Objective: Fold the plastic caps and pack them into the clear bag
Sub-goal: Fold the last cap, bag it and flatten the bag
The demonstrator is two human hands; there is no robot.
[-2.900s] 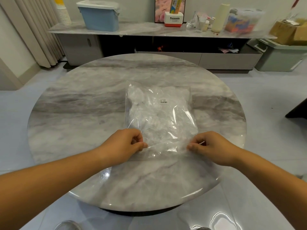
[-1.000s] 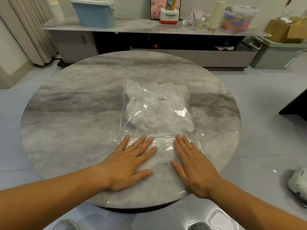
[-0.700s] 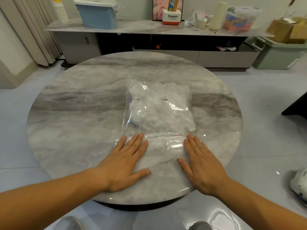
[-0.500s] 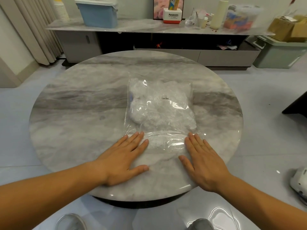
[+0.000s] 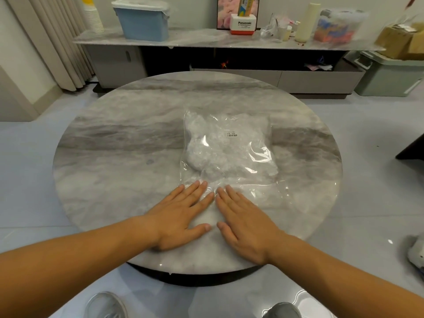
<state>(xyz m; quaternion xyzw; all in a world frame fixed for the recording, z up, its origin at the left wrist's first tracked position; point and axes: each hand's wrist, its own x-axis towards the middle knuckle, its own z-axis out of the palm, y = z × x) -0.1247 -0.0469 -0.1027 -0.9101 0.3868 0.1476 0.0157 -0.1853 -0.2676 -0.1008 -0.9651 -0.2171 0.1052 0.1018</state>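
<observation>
A clear bag (image 5: 229, 154) lies flat on the round marble table (image 5: 114, 157), right of centre, with a small barcode label on top. Crumpled white plastic caps (image 5: 220, 145) fill its far part. Its near flap is flattened against the tabletop. My left hand (image 5: 181, 214) rests flat, fingers straight, with its fingertips on the bag's near left corner. Beside it, my right hand (image 5: 243, 216) presses flat on the near edge, fingers straight. The two hands lie almost touching, index fingers close together.
Beyond the table stands a long low cabinet (image 5: 206, 42) carrying a blue lidded bin (image 5: 142, 19), a Panasonic box (image 5: 243, 24), a cream bottle (image 5: 305, 19) and packets. A green storage box (image 5: 390, 74) sits on the floor at right. My shoes (image 5: 105, 306) show below.
Earlier both hands pinched the bag's near edge; then they lay flat on it, spread apart. Now both hands have slid together toward the bag's near left part.
</observation>
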